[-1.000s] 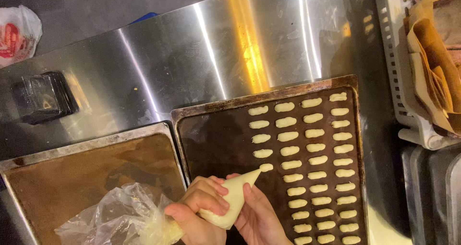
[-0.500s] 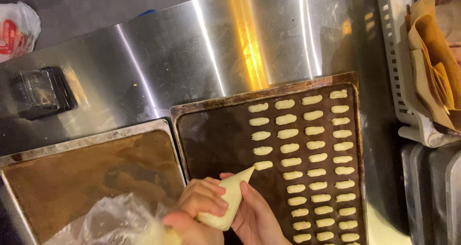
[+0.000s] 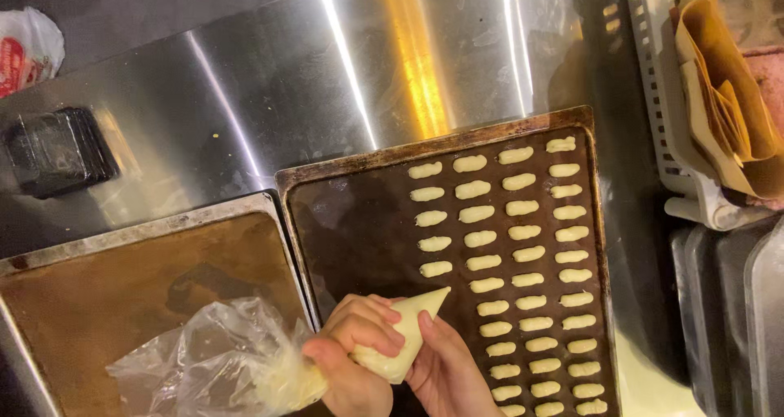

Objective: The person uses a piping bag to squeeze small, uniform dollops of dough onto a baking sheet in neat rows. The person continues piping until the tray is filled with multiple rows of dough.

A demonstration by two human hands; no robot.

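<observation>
Steel counter [image 3: 327,98]; hands' wrists cut off below piping bag [image 3: 404,335].

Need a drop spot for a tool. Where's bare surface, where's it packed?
Free: the steel counter behind both trays, between the black stack and white rack; also the dark tray's left part. Crowded: its dough rows at right, and near both hands on the piping bag.

Brushed stainless-steel worktop [image 3: 343,82] carries two dark rectangular baking trays [image 3: 359,221] side by side near its front edge; black flat packet [image 3: 57,151], prob. plastic, at left.
</observation>
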